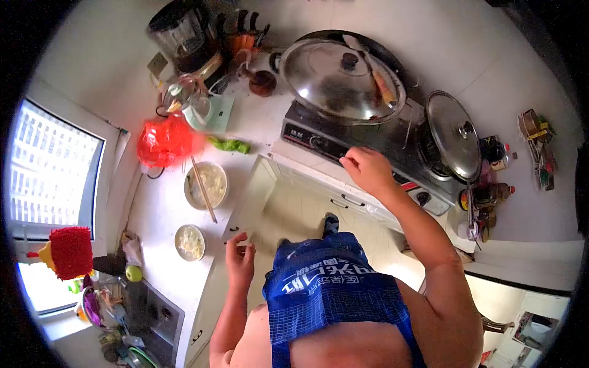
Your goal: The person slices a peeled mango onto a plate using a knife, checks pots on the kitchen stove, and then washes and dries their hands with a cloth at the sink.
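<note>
My right hand (370, 173) is at the front edge of the black gas stove (343, 142), fingers curled inward; their inner side is hidden, so I cannot make out what they hold, if anything. A large wok with a domed steel lid (325, 73) sits on the stove's left burner. On its right side, a smaller pan has a tilted steel lid (453, 132). My left hand (240, 260) hangs by the counter edge, fingers loosely bent and apart, holding nothing. Nearest it are a small bowl of pale food (190, 242) and a larger bowl (211, 181) with chopsticks (203, 190) across it.
On the counter are a red plastic bag (164, 141), green peppers (230, 145), a pale green scale (215, 115), a blender (184, 40) and a knife block (242, 42). A wooden-handled spatula (383, 89) lies on the wok lid. Bottles (494, 156) stand right of the stove.
</note>
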{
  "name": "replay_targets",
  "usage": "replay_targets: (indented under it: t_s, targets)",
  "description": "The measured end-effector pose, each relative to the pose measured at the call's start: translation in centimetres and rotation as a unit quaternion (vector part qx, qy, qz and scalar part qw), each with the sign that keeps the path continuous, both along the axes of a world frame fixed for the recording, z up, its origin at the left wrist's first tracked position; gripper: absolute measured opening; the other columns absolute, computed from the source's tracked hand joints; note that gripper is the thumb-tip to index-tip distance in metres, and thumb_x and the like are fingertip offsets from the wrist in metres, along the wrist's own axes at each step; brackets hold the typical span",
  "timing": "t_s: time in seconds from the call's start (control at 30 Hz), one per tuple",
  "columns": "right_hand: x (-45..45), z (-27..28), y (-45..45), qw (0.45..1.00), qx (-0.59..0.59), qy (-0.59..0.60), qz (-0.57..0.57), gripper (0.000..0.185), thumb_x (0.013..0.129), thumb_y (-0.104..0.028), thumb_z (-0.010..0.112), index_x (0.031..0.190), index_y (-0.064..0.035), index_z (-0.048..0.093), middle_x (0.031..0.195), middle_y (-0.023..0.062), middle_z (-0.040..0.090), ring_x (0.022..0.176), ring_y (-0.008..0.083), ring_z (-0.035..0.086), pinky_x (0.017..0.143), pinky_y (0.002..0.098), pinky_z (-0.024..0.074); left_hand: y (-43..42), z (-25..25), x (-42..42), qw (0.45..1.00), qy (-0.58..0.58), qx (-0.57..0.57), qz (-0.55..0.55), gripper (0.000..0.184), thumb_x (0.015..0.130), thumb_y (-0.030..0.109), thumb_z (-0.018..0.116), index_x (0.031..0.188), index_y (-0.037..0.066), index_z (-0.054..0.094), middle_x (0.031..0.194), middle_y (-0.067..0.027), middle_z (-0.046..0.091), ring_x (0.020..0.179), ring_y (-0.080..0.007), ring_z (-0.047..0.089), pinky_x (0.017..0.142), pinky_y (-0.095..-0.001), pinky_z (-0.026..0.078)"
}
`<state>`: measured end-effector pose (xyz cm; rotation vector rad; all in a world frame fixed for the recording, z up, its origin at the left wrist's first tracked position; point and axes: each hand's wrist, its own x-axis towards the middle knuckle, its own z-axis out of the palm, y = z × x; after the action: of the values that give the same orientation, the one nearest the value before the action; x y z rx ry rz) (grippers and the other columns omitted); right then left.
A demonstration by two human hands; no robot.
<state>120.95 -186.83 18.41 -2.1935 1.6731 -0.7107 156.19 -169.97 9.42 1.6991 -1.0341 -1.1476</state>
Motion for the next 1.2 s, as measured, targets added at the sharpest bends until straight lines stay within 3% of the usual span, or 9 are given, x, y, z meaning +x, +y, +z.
replay_targets:
  t_s: [0.03, 0.2, 0.37, 0.63, 0.7, 0.93, 1.03, 1.1, 1.2]
  targets:
    - [0.9, -1.4, -0.7, 1.0, 0.002, 0.005, 0.001, 0.022, 0.088, -0.025, 0.065, 0.082, -0.0047, 0.061, 0.08, 0.0151, 0.065, 0.073, 0.0352, 0.064, 0.062, 0.0434, 0.0494, 0.6, -0.1, 0.7, 1.0, 0.005, 0.002, 0.001, 0.035, 0.087, -0.001, 0.061, 0.121, 0.002, 0.053, 0.11, -0.0097, 0.06, 0.079, -0.0142, 0.061, 0.07, -0.0269, 0.049]
    - [4.6, -7.4, -6.0, 0.949, 0.115, 0.291, -0.044, 0.032, 0.092, -0.037, 0.058, 0.092, -0.007, 0.067, 0.093, 0.0152, 0.069, 0.088, 0.0369, 0.067, 0.074, 0.0478, 0.0527, 4.8, -1.0, 4.8, 1.0, 0.002, 0.012, 0.01, 0.035, 0.087, 0.001, 0.061, 0.121, 0.001, 0.054, 0.112, -0.01, 0.059, 0.078, -0.0137, 0.061, 0.069, -0.0268, 0.05]
    - [7.4, -7.8, -9.1, 0.896, 0.194, 0.395, -0.055, 0.036, 0.094, -0.041, 0.056, 0.1, -0.0079, 0.07, 0.1, 0.0163, 0.07, 0.093, 0.0362, 0.067, 0.08, 0.0472, 0.0524, 9.0, -1.5, 8.8, 0.994, 0.003, 0.01, 0.113, 0.035, 0.088, 0.003, 0.06, 0.122, 0.001, 0.054, 0.112, -0.01, 0.059, 0.078, -0.0128, 0.061, 0.067, -0.0272, 0.05]
    - [7.7, -10.7, -10.7, 0.875, 0.204, 0.43, -0.094, 0.036, 0.095, -0.038, 0.055, 0.1, -0.0072, 0.072, 0.105, 0.018, 0.069, 0.098, 0.0358, 0.067, 0.082, 0.0462, 0.0527, 13.8, -1.7, 11.4, 0.967, 0.025, 0.064, 0.244, 0.034, 0.088, 0.005, 0.059, 0.122, 0.001, 0.054, 0.113, -0.0095, 0.059, 0.079, -0.0128, 0.06, 0.066, -0.0262, 0.049]
    - [8.1, -10.4, -10.2, 0.892, 0.222, 0.345, -0.191, 0.04, 0.095, -0.038, 0.055, 0.099, -0.0029, 0.071, 0.109, 0.0212, 0.067, 0.102, 0.0365, 0.065, 0.083, 0.0474, 0.0521, 14.0, -1.8, 11.4, 0.966, 0.04, 0.063, 0.246, 0.035, 0.089, 0.005, 0.059, 0.123, 0.001, 0.054, 0.113, -0.0095, 0.059, 0.079, -0.0128, 0.06, 0.065, -0.0262, 0.049]
    - [3.7, -17.6, -10.8, 0.931, 0.137, 0.212, -0.263, 0.049, 0.094, -0.042, 0.053, 0.092, 0.0032, 0.07, 0.098, 0.0275, 0.067, 0.094, 0.0442, 0.064, 0.082, 0.052, 0.05, 13.2, -2.4, 11.5, 0.976, 0.073, 0.083, 0.186, 0.037, 0.089, 0.007, 0.059, 0.124, 0.001, 0.052, 0.112, -0.01, 0.058, 0.079, -0.0131, 0.061, 0.063, -0.0262, 0.05]
    - [3.1, -16.8, -10.6, 0.922, 0.185, 0.235, -0.245, 0.048, 0.093, -0.044, 0.053, 0.091, 0.0017, 0.07, 0.094, 0.0262, 0.068, 0.091, 0.0423, 0.065, 0.081, 0.0493, 0.0507, 12.9, -3.1, 12.2, 0.984, 0.061, 0.09, 0.14, 0.037, 0.089, 0.007, 0.06, 0.124, 0.001, 0.052, 0.112, -0.0099, 0.058, 0.078, -0.0134, 0.061, 0.062, -0.0266, 0.05]
    - [4.2, -13.9, -8.8, 0.918, 0.331, 0.057, -0.213, 0.044, 0.092, -0.042, 0.056, 0.09, -0.0005, 0.069, 0.094, 0.0232, 0.068, 0.087, 0.0391, 0.066, 0.078, 0.0466, 0.0507, 11.8, -2.7, 12.1, 0.988, 0.061, 0.098, 0.105, 0.036, 0.089, 0.007, 0.06, 0.124, 0.001, 0.052, 0.112, -0.0094, 0.058, 0.078, -0.0134, 0.061, 0.062, -0.0263, 0.05]
    - [3.9, -15.1, -2.6, 0.982, 0.166, 0.039, -0.085, 0.025, 0.088, -0.027, 0.06, 0.088, -0.0034, 0.069, 0.082, 0.016, 0.069, 0.078, 0.0291, 0.067, 0.073, 0.0402, 0.0515, 10.7, -3.4, 11.8, 0.99, 0.074, 0.101, 0.061, 0.036, 0.089, 0.008, 0.06, 0.124, 0.002, 0.052, 0.112, -0.0089, 0.058, 0.078, -0.0128, 0.061, 0.061, -0.0259, 0.05]
